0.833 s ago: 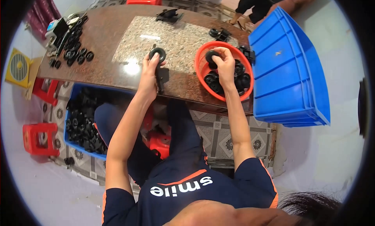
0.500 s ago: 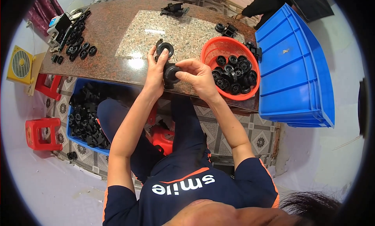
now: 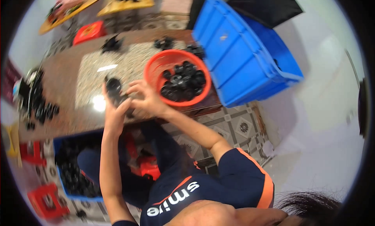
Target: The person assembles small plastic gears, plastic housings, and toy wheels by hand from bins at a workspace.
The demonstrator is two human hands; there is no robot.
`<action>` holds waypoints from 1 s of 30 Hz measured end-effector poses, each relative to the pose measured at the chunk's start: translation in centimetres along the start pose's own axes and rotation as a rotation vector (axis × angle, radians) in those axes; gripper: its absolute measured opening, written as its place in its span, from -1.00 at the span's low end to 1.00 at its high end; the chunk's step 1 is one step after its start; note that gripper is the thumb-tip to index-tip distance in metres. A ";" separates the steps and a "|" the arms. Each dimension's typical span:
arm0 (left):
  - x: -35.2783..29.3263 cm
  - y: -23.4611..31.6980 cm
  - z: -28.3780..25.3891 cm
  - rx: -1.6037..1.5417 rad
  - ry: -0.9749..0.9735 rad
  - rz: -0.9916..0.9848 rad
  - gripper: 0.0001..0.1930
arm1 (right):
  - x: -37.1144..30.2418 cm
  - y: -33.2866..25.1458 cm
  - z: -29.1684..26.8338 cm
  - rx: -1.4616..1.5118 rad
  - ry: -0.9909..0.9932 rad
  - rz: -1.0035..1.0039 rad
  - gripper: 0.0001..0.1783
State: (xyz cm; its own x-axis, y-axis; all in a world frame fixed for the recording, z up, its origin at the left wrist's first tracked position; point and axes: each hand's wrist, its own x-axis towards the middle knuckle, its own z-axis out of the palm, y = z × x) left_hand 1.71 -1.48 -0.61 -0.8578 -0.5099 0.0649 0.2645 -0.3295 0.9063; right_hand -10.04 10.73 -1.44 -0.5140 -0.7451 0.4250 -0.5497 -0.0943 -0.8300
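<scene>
Over the near edge of the stone-topped table (image 3: 58,85), my left hand (image 3: 113,114) is closed round a black plastic wheel assembly (image 3: 114,85). One round black wheel shows at its upper end. My right hand (image 3: 148,101) meets the lower end from the right, its fingers bent and pinched against the part. Motion blur and the fingers hide the exact contact there. Just right of my right hand stands a red plastic basket (image 3: 151,70) holding a heap of loose black wheels (image 3: 183,79).
A large blue crate (image 3: 234,50) stands tilted at the table's right end. More black parts lie along the far edge (image 3: 112,43) and left end (image 3: 41,105). Below the table, a blue bin (image 3: 64,187) of black parts sits by my leg, near red stools (image 3: 49,200).
My view has swung right, so the table and basket appear further left. My hands still hold the wheel assembly together; the right fingers have shifted on its lower end.
</scene>
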 end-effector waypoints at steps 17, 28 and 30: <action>-0.6 -0.8 2.3 -0.116 -0.116 0.001 -0.43 | -1.3 -1.5 -2.6 0.475 -0.196 0.124 -0.29; 1.0 -0.3 -1.7 -0.519 0.040 -0.137 -0.72 | 1.3 11.4 -11.3 -1.152 -0.391 0.265 -0.65; 1.4 -0.5 -1.7 -0.521 0.044 -0.145 -0.73 | 1.4 11.4 -10.9 -1.086 -0.448 0.066 -0.69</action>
State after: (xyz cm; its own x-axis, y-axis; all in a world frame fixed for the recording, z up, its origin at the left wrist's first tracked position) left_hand 1.10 -3.38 -1.65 -0.8856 -0.4586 -0.0733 0.3373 -0.7437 0.5772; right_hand -24.18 15.80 -6.39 -0.4042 -0.9134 0.0479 -0.9146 0.4042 -0.0104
